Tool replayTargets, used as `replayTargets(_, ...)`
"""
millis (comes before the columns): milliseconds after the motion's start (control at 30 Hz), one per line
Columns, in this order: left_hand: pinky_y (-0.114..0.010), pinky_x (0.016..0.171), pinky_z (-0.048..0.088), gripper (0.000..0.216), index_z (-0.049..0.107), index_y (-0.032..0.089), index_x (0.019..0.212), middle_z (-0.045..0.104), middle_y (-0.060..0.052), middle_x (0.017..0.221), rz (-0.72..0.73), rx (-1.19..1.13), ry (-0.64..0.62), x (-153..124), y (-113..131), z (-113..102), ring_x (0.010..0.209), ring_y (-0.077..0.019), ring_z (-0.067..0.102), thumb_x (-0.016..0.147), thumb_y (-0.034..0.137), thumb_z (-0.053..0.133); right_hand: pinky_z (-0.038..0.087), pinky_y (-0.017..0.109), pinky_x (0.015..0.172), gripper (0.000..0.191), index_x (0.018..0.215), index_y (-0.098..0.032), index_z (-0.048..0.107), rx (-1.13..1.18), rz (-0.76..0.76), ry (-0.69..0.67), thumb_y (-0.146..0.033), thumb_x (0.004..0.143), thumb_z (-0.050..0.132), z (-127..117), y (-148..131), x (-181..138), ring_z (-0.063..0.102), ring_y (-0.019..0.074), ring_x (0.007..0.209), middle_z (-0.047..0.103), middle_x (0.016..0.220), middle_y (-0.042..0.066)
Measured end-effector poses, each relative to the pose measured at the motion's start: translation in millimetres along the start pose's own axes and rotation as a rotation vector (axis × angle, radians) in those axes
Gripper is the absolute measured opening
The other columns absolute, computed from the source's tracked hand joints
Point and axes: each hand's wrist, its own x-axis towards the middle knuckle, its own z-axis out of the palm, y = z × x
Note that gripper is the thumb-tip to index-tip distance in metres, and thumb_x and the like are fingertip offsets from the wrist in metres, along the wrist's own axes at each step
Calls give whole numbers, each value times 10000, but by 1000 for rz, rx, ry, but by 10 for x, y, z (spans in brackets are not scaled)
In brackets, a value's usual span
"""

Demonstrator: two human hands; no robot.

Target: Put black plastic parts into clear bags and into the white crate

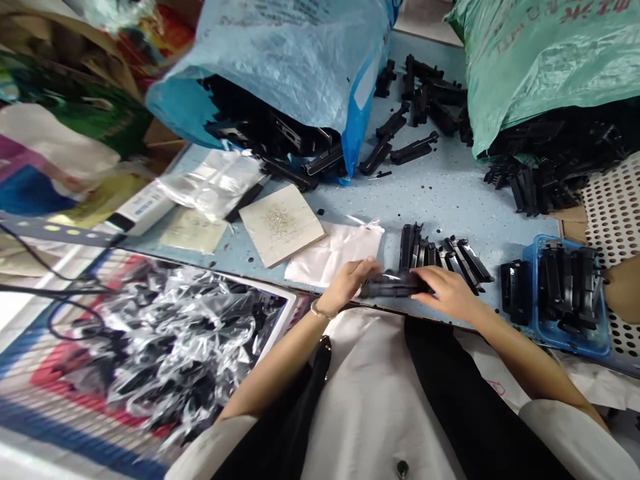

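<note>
Both my hands grip one long black plastic part (393, 285) at the table's front edge, close to my body. My left hand (350, 283) is closed round its left end, with a bracelet at the wrist. At the right end, the fingers of my right hand (445, 290) are wrapped on the part. Just beyond my hands lies a row of similar black parts (425, 255). A white cloth (337, 253) is spread beside my left hand, partly under a square beige board (281, 225) with small specks on it.
Blue (290, 60) and green (555, 73) bags spill black parts onto the table (435, 187). A blue basket (607, 333) holds more at right, near another person's arm (624, 290). At lower left, a crate (287, 313) holds many plastic-wrapped pieces. Cables (60, 290) hang at far left.
</note>
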Motion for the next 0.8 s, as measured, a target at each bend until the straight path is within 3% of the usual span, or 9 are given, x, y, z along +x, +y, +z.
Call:
replayTargets(67, -471, 998, 495, 347, 695, 150, 973, 693, -181, 1104, 138, 371, 393, 73, -167, -57, 1116, -336, 639, 913, 472, 582, 599, 457, 919, 438, 1262, -228, 653, 298, 263, 73, -452, 892, 723, 61, 7, 21, 717, 288, 1046, 734, 1173, 105)
replayTargets(133, -469, 959, 500, 172, 668, 167, 868, 682, -176, 1039, 165, 589, 508, 152, -302, -133, 1070, -330, 641, 887, 329, 611, 584, 452, 921, 453, 1208, -233, 664, 664, 463, 153, -490, 845, 752, 150, -23, 72, 723, 273, 1023, 749, 1139, 88)
replayTargets(233, -367, 785, 513, 124, 641, 197, 752, 679, -78, 832, 140, 464, 396, 217, -398, -312, 832, -238, 649, 853, 263, 614, 566, 426, 916, 422, 1059, -220, 692, 1123, 578, 208, -511, 775, 804, 300, -111, 190, 730, 250, 977, 769, 1077, 78)
replayTargets(333, -297, 617, 435, 219, 612, 203, 683, 591, 7, 643, 62, 215, 348, 207, -403, -494, 627, -166, 553, 762, 376, 721, 562, 369, 846, 400, 984, -212, 711, 1364, 592, 172, -506, 739, 825, 410, -200, 337, 731, 233, 925, 779, 1036, 78)
replayTargets(433, -285, 603, 413, 281, 634, 192, 667, 590, 2, 677, 63, 108, 355, 181, -390, -574, 623, -146, 529, 756, 447, 713, 551, 313, 780, 407, 1023, -203, 714, 1521, 588, 96, -501, 759, 795, 516, -277, 539, 724, 211, 903, 777, 1079, 93)
replayTargets(567, -273, 596, 452, 193, 663, 176, 804, 628, -9, 716, 73, 15, 354, 98, -385, -569, 615, -145, 571, 772, 365, 687, 533, 282, 678, 388, 1003, -184, 693, 1649, 637, 17, -511, 797, 724, 775, -331, 858, 712, 206, 894, 760, 1150, 131)
replayTargets(667, -313, 722, 546, 87, 641, 181, 866, 707, -53, 859, 218, 189, 451, -46, -367, -606, 766, -182, 664, 824, 214, 574, 534, 266, 677, 334, 935, -173, 693, 1587, 722, 129, -435, 746, 777, 938, -308, 937, 717, 191, 849, 776, 1041, 97)
replayTargets(733, -385, 903, 560, 242, 682, 180, 920, 733, -103, 1061, 322, 463, 460, -131, -347, -664, 979, -226, 691, 847, 115, 461, 537, 262, 680, 319, 918, -177, 695, 1558, 759, 191, -417, 732, 794, 940, -288, 835, 719, 183, 817, 779, 970, 72)
replayTargets(800, -428, 1016, 537, 376, 712, 170, 1062, 709, -132, 1223, 351, 656, 419, -161, -328, -722, 1128, -256, 672, 858, 73, 412, 540, 270, 666, 330, 935, -184, 696, 1615, 780, 149, -451, 756, 770, 870, -293, 630, 720, 195, 824, 779, 957, 77)
